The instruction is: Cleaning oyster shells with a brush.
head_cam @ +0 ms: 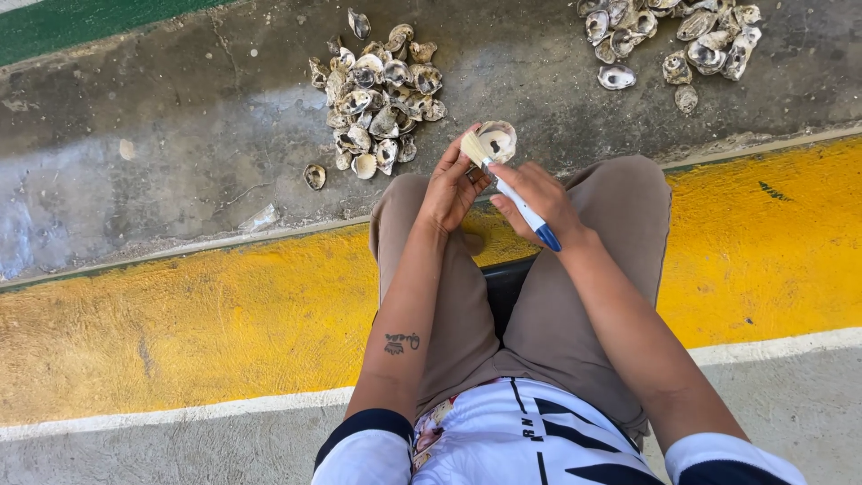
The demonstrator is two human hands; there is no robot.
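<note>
Pale shell [496, 140] gripped in left hand [452, 187], right hand [537, 198] clamped on brush [507, 188], shell pile [377, 99] nr concrete edge

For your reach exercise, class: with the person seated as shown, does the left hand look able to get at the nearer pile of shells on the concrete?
Probably yes. The pile of shells lies just ahead of the knees with nothing between, but the left hand holds a shell that the right hand is brushing, so it isn't free.
</note>
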